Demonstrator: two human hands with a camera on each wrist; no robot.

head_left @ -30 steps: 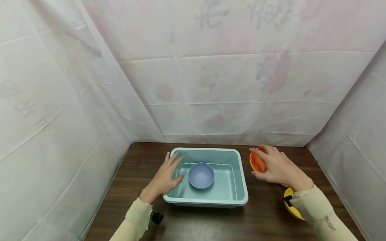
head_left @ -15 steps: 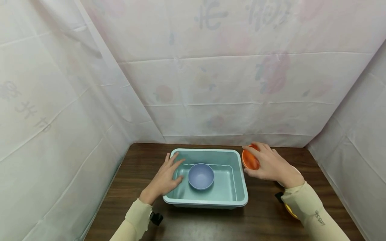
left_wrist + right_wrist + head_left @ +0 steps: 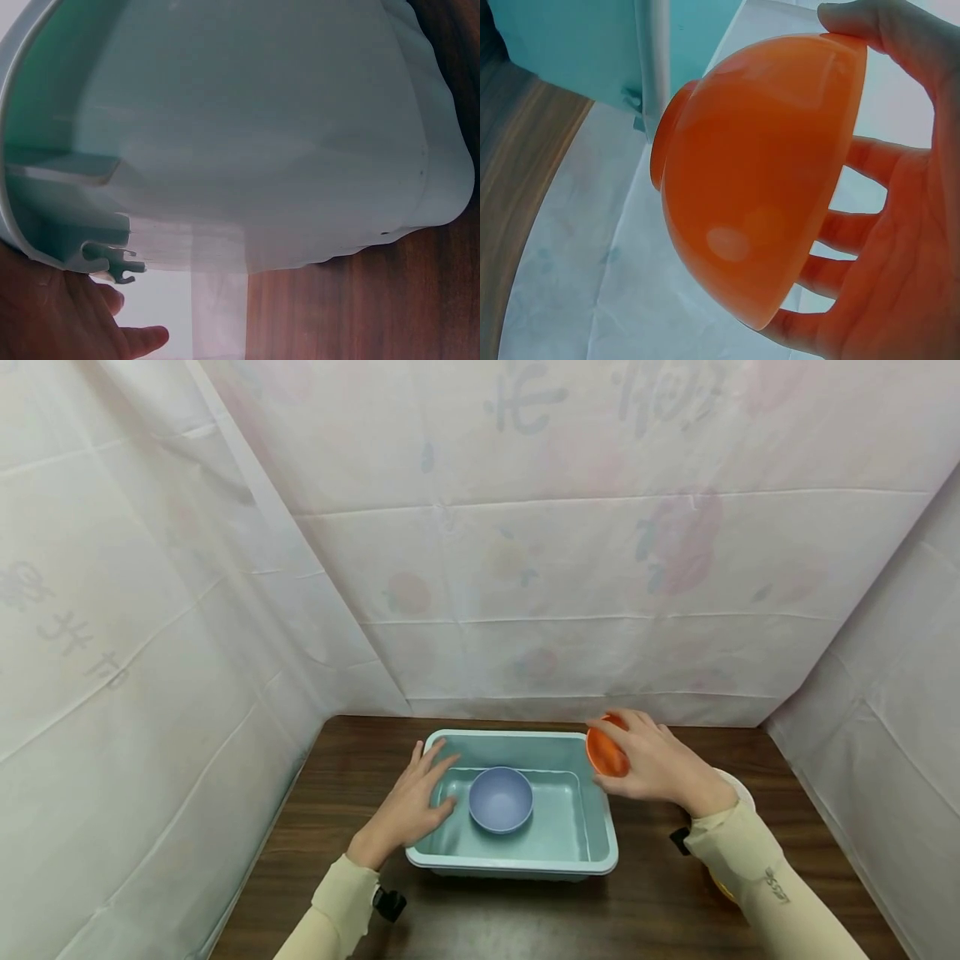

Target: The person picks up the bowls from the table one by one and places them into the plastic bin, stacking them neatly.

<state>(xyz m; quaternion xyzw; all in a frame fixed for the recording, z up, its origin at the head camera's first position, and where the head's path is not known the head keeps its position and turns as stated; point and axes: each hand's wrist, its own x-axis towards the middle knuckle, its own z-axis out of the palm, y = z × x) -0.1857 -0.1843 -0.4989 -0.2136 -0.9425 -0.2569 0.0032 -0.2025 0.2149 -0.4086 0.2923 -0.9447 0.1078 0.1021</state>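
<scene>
In the head view a pale green plastic basin (image 3: 555, 827) stands on the table, with a lavender bowl (image 3: 500, 799) upright on its floor. My right hand (image 3: 654, 766) grips an orange bowl (image 3: 606, 752) by its rim, thumb on one side and fingers on the other. The bowl is tilted and overlaps the basin's far right corner. The right wrist view shows the orange bowl's outside and foot ring (image 3: 673, 135). My left hand (image 3: 408, 797) lies at the basin's left rim, its fingers spread and relaxed, holding nothing.
A white bowl (image 3: 737, 787) peeks out behind the right wrist. A yellow bowl (image 3: 722, 887) is mostly hidden under the right sleeve. Dark wood table (image 3: 337, 777) surrounds the basin, and white printed sheets (image 3: 525, 568) hang behind and at both sides.
My right hand has carried the orange bowl leftward from the table's right side to over the basin's far right corner. The left hand and lavender bowl have stayed put.
</scene>
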